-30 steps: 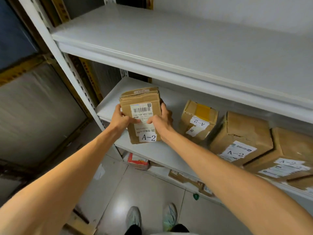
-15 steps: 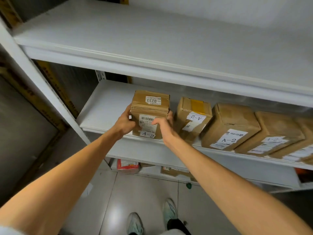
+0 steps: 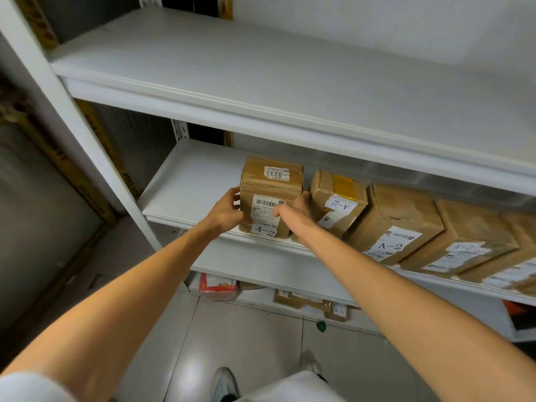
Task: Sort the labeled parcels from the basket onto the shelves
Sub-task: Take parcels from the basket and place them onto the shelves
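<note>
Clamping the upright brown cardboard parcel (image 3: 271, 181) between left hand (image 3: 229, 211) and right hand (image 3: 295, 211), I held it at the white shelf (image 3: 188, 192)'s front edge.

**Open board on the left, parcels packed close on the right**

The middle shelf (image 3: 188, 181) shows bare white board from its left edge right up to the held parcel (image 3: 271, 181). That's the way in, and the left hand (image 3: 224, 211) grips the parcel from that open side. Over on the other side it's tight: the right hand (image 3: 295, 213) sits squeezed between the held parcel and the yellow-taped parcel (image 3: 338, 198) just beside it. Past that, a row of cardboard parcels (image 3: 400, 216) runs close-packed, side by side, out to the right edge of view. Overhead, the top shelf (image 3: 261, 68) caps the bay, with room showing above the parcel tops. The white upright post (image 3: 87, 134) bars the far left.
</note>
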Demonstrator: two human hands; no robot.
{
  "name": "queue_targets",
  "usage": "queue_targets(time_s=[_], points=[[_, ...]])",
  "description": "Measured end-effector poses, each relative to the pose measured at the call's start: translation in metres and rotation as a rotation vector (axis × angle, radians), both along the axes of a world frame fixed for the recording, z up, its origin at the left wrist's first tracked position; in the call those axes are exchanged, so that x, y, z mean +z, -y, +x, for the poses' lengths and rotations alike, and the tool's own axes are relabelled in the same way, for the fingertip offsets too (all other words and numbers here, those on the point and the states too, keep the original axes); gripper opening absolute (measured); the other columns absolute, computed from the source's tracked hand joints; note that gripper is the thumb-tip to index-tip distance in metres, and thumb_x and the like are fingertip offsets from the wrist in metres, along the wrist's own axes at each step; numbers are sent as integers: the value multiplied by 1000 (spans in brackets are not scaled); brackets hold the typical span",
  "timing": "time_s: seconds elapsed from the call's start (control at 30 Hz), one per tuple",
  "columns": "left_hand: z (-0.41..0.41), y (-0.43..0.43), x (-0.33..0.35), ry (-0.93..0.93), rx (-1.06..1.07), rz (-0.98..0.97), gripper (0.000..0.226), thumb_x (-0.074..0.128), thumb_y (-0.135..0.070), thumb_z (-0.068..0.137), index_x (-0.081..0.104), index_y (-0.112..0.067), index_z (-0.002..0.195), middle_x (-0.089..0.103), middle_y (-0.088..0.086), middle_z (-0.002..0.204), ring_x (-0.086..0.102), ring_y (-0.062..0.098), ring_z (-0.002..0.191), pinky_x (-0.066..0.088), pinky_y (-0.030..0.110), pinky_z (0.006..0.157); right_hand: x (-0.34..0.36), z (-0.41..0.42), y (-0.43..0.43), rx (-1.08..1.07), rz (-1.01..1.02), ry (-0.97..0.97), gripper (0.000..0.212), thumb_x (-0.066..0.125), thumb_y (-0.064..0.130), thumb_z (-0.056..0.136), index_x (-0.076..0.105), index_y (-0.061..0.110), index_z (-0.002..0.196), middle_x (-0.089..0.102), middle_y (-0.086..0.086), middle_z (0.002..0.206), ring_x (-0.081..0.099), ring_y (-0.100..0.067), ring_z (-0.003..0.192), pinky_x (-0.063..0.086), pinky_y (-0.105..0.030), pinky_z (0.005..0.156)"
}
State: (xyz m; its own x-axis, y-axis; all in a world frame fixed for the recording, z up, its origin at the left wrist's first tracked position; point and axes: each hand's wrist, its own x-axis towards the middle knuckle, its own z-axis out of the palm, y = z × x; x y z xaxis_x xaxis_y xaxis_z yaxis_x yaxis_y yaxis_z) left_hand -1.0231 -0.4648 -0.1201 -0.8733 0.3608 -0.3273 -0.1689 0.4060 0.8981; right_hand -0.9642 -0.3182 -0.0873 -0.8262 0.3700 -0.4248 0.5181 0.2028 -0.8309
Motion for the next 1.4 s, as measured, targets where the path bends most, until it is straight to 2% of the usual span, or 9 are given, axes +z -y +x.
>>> queue_targets(time_s=[0.17, 0.37, 0.47, 0.6, 0.7, 0.83, 0.97, 1.17, 1.4], points=[[8, 10, 12, -26, 91, -165, 65, 67, 7, 80, 41, -10, 138, 52, 12, 135, 55, 29, 119, 47, 44, 101, -8, 0, -13, 133, 220, 47, 62, 58, 0, 88, 28, 4, 143, 53, -6, 134, 51, -22, 122, 43, -22, 85], [44, -8, 24, -117, 278, -378, 58, 70, 1, 80, 46, -8, 133, 60, 13, 125, 58, 21, 99, 50, 29, 82, -21, 11, -32, 439, 261, 57, 61, 55, 4, 85, 38, 12, 143, 49, -6, 142, 48, -26, 127, 45, -35, 103], [75, -24, 25, -165, 230, -563, 57, 69, -5, 82, 46, -8, 133, 60, 12, 124, 59, 23, 103, 49, 29, 86, -21, 21, -45, 622, 321, 18, 54, 55, 10, 86, 45, 14, 139, 53, -7, 137, 49, -29, 125, 44, -36, 103], [124, -32, 19, -172, 285, -714, 53, 67, -9, 79, 49, -12, 129, 61, 12, 121, 59, 26, 104, 52, 36, 85, -20, 42, -50, 927, 457, -19, 15, 61, 15, 82, 54, 8, 94, 54, -7, 86, 54, -22, 77, 45, -30, 64], [176, -31, 15, -114, 413, -752, 50, 66, -13, 78, 52, -15, 126, 61, 8, 118, 59, 26, 102, 52, 38, 86, -20, 68, -40, 1199, 540, -60, 41, 65, 19, 83, 57, -5, 115, 62, -22, 107, 61, -35, 100, 53, -46, 85], [265, -11, 10, -10, 584, -805, 51, 68, -16, 75, 54, -15, 124, 62, 8, 118, 60, 26, 104, 53, 38, 87, -20, 123, -8, 1520, 678, -148, 30, 67, 23, 77, 56, 5, 98, 59, -15, 95, 58, -29, 87, 51, -39, 70], [366, 7, 18, 120, 752, -854, 46, 67, -20, 78, 55, -13, 121, 63, 7, 112, 60, 24, 101, 53, 39, 86, -14, 185, 40, 1843, 706, -311, 50, 69, 27, 81, 53, 7, 124, 55, -12, 125, 55, -29, 112, 49, -43, 93], [533, -14, 33, 234, 1071, -840, 35, 64, -11, 78, 59, -4, 113, 65, 13, 111, 60, 30, 102, 51, 39, 85, 0, 329, 90, 2307, 733, -529, 49, 69, 26, 81, 51, 12, 124, 56, -6, 121, 56, -23, 99, 50, -34, 75], [770, -130, 15, 494, 1439, -739, 31, 65, -15, 75, 55, -13, 105, 60, 15, 109, 57, 30, 92, 46, 33, 71, 3, 544, 46, 2732, 659, -779, 47, 68, 25, 81, 55, 1, 119, 62, -17, 113, 58, -34, 104, 50, -41, 84]])
